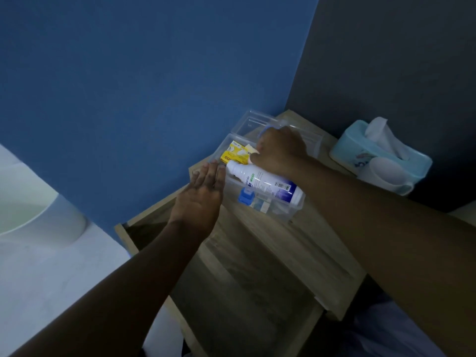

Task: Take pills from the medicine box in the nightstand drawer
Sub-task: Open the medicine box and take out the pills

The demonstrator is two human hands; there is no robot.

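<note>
A clear plastic medicine box (273, 213) stands on top of the wooden nightstand (296, 243), its lid (251, 123) swung back against the blue wall. Inside lie a white bottle (268, 185) with a blue-and-green label, a yellow pack (235, 155) and a small blue-capped item (246, 197). My left hand (203, 194) rests flat, fingers together, against the box's left wall. My right hand (279, 152) reaches into the box above the bottle's neck, fingers curled downward; what they touch is hidden. The drawer (231, 292) below stands pulled out.
A light blue tissue box (381, 155) with a white tissue sticking up sits at the nightstand's right rear, against the dark grey wall. A white bed or mattress edge (38, 240) lies to the left of the drawer.
</note>
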